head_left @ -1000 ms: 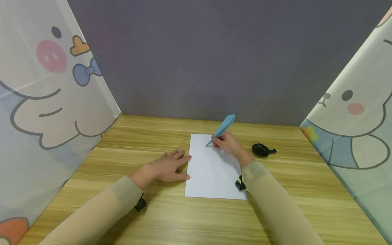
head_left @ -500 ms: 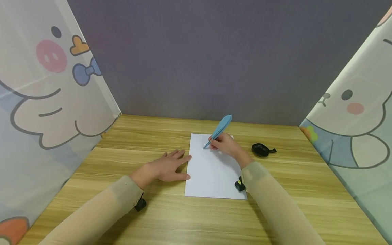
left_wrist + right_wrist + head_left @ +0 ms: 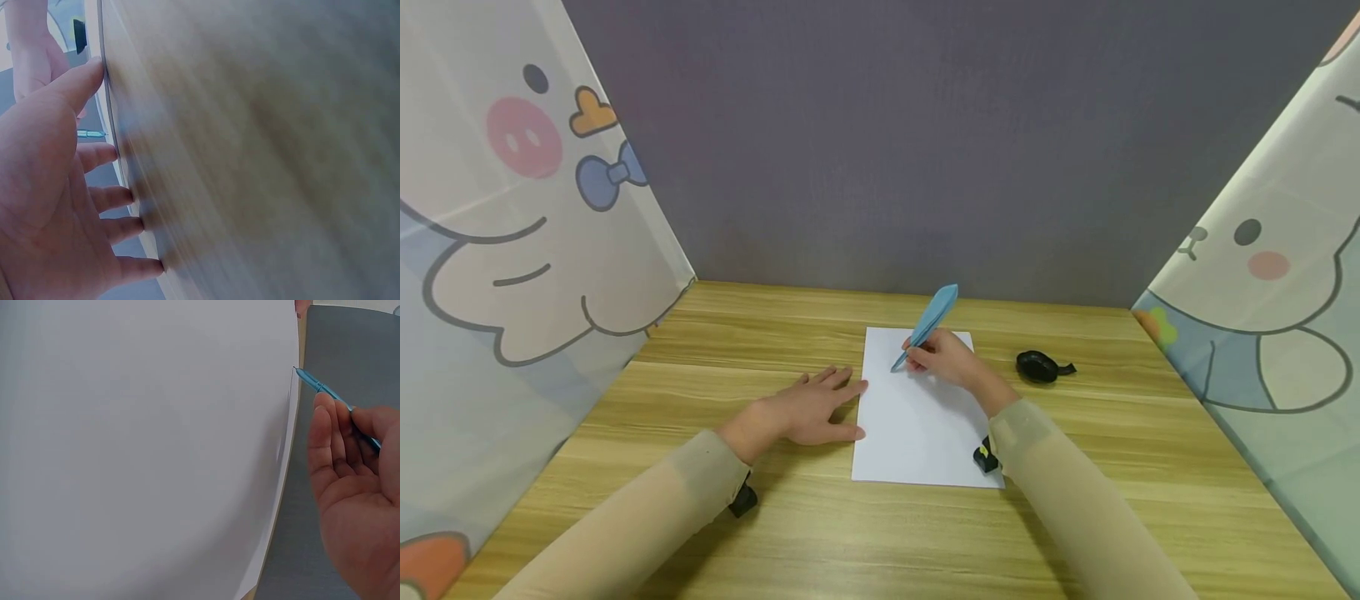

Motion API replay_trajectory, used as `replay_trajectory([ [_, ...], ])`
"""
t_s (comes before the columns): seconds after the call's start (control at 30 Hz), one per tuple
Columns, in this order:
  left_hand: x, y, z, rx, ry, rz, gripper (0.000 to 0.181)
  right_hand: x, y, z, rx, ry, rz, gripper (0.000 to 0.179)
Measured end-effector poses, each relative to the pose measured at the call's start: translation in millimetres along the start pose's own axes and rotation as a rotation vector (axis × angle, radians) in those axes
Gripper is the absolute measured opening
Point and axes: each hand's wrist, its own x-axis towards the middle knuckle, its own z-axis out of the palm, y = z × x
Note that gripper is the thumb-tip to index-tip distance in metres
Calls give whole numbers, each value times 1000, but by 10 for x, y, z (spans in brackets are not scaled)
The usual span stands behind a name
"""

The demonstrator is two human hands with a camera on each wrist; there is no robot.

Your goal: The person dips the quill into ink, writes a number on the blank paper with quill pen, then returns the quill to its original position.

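A sheet of white paper [image 3: 917,429] lies on the wooden table. My right hand [image 3: 942,357] pinches a light blue feather pen [image 3: 935,312] between thumb and fingers, over the upper part of the sheet. The pen slants, its feather end up and its tip down at the paper. In the right wrist view the tip of the feather pen [image 3: 306,376] is right at the sheet, with a thin faint line beside it. My left hand [image 3: 815,412] rests on the table with fingers spread, thumb and index fingertips at the paper's left edge.
A small black rounded object with a short tail [image 3: 1039,367] lies on the table [image 3: 760,333] right of the paper. A dark grey panel [image 3: 887,150] stands behind the table. Cartoon-printed cloths [image 3: 617,275] flank both sides.
My right hand has moved the feather pen left and slightly toward me over the paper. My left hand has stayed in place.
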Motion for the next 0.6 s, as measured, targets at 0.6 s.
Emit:
replay_trajectory([
  [0.6, -2, -5, 5, -16, -1, 7, 89, -84, -50, 63, -14, -61, -21, 24],
])
